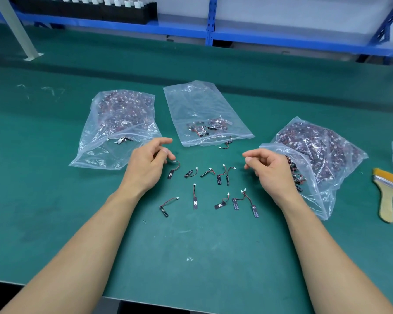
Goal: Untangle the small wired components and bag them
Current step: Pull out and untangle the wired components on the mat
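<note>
Green matting is covering the worktop (55, 137), with blue shelving (281, 39) running behind it. Three clear bags are lying in an arc within reach: a full left bag (120, 128), a nearly flat middle bag (204, 114) holding only a few parts, likely the one being filled, and a full right bag (320, 159) with its mouth gaping toward the person, probably the tangled supply. A brush (387, 196) is resting at the far right. Both forearms are reaching in from the near edge. The left hand (145, 166) is hovering with its fingers loosely curled and apart, gripping nothing, its thumb just beside the nearest part. The right hand (270, 168) is hanging at the right bag's mouth, fingers likewise slack and empty. Between the hands, the components (213, 189) are lying in two loose rows, each apart from its neighbours, seemingly already untangled and waiting for bagging.
</note>
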A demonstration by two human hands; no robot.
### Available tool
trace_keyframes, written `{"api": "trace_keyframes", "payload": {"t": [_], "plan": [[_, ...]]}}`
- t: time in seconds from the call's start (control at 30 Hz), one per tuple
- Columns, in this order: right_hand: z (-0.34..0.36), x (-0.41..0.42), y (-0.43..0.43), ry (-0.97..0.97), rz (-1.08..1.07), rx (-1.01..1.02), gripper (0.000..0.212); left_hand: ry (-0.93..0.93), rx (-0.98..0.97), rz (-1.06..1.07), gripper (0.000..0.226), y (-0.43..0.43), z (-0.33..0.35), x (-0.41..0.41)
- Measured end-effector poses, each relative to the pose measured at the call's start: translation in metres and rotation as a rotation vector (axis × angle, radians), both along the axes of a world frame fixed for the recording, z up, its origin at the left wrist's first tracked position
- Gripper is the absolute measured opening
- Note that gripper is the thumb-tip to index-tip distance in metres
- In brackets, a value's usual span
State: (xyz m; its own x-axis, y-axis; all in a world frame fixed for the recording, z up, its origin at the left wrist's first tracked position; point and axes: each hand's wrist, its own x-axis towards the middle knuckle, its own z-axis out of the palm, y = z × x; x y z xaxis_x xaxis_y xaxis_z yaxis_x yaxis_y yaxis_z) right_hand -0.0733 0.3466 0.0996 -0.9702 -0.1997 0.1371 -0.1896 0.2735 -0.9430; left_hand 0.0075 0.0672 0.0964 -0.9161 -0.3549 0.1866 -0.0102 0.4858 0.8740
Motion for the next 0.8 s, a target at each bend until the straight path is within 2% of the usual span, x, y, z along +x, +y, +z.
{"api": "trace_keyframes", "payload": {"t": [0.8], "plan": [[-0.0021, -0.0006, -0.0008, 0.016, 0.023, 0.037, 0.014, -0.006, -0.019, -0.023, 0.031, -0.0014, -0.0022, 0.0004]]}}
